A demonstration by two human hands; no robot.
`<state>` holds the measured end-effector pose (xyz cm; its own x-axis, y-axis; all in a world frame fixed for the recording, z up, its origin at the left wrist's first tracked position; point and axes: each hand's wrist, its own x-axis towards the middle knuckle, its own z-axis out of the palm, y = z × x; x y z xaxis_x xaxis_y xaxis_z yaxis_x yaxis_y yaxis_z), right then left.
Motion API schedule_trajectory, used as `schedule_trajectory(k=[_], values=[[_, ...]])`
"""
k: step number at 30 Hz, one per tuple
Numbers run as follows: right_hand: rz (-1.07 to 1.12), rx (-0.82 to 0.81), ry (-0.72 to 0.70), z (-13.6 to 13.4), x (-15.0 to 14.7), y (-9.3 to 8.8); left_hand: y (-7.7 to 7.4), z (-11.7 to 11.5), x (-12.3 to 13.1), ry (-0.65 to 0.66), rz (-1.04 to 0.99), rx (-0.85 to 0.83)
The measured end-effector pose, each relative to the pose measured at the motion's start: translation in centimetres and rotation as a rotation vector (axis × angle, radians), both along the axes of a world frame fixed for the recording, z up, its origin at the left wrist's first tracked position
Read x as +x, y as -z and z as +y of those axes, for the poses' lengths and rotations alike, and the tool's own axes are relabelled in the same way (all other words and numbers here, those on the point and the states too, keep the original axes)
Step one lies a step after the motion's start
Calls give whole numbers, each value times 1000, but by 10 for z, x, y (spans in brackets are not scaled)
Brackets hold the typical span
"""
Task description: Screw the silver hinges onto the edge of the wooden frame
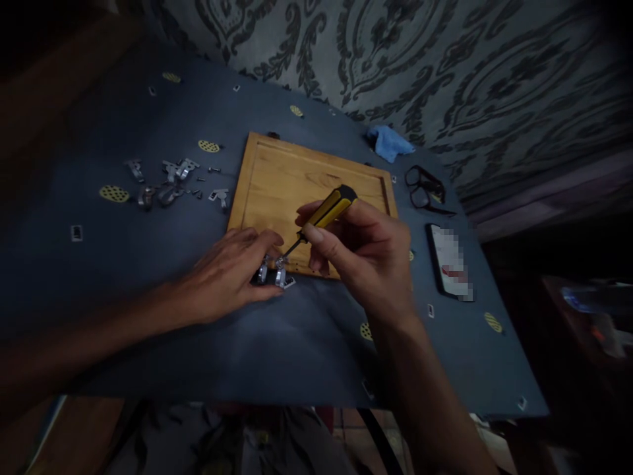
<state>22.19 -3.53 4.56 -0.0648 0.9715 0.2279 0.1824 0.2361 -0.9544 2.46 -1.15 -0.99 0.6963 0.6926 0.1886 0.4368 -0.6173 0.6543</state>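
legible text: none. phone (pixel 449 261) on bench (pixel 306 343), screen blurred out, unreadable. screwdriver (pixel 327 210) handle, yellow/black: no brand visible. small white tags on bench cloth: too small to read. no nos. or signs.

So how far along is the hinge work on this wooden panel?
Probably early. Done: the wooden panel shows no finished fitting elsewhere. In hand: the right hand holds the screwdriver with its tip at a metal hinge, which the left hand steadies at the panel's near edge. Remaining, likely: the loose hinge parts lying apart on the tablecloth.
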Motion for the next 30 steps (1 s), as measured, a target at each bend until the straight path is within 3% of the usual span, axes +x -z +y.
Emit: schedule_trajectory(k=[11, 30], values=[[96, 216, 304, -5, -4, 10, -1, 0, -1, -12, 3, -10], [105, 131, 237, -4, -3, 20, -1, 1, -1, -12, -7, -20]])
